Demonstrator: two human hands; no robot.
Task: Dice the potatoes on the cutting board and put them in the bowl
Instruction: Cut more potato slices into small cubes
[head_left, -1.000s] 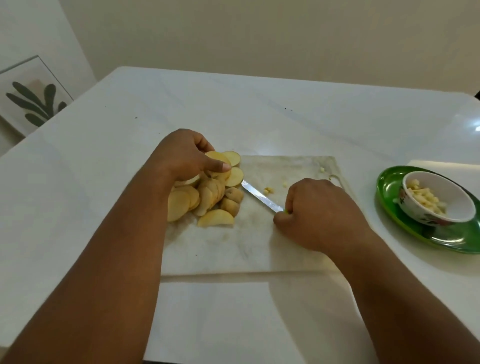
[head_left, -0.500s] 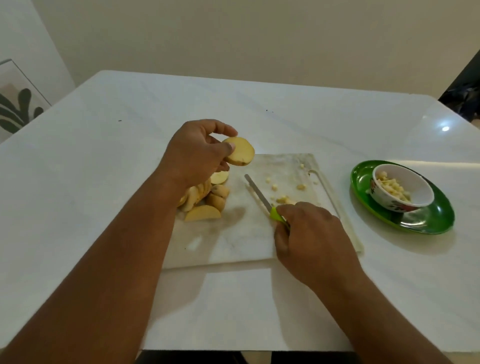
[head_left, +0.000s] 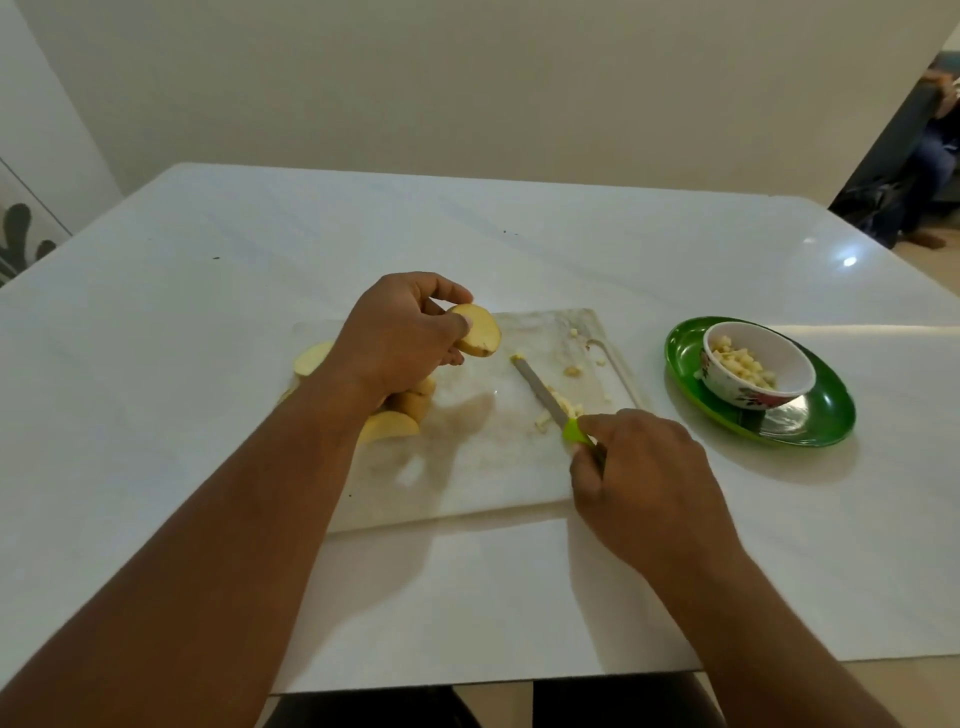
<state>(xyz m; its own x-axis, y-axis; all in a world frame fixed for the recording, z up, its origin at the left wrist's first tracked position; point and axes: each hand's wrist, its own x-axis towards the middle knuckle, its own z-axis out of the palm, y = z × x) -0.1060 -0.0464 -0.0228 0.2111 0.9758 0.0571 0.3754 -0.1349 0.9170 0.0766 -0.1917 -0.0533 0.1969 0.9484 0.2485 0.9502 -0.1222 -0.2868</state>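
while hands hold slice and knife, board's near half lies bare.

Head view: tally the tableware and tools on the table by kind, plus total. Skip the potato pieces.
White rectangular cutting board: 1
Green-handled knife, held by the right hand: 1
Green round plate: 1
White floral bowl standing on that plate, with diced potato inside: 1
Total: 4
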